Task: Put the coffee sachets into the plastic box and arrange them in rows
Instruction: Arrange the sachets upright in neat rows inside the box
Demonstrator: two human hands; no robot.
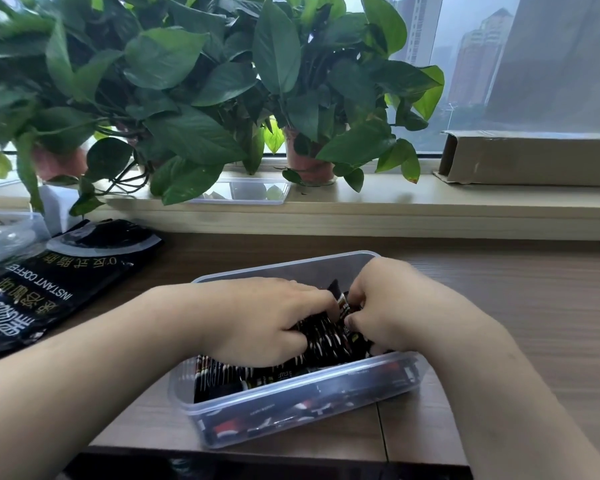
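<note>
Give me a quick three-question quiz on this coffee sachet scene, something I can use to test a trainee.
1. True or false: the left hand and the right hand both reach into the plastic box.
2. The black instant coffee bag lies: A) to the left of the box, B) to the right of the box, C) inside the box.
3. Fill in: the coffee sachets between the hands are mainly ___ in colour.
Key: 1 true; 2 A; 3 black.

The black coffee bag (59, 282) reads "INSTANT COFFEE", upside down
</note>
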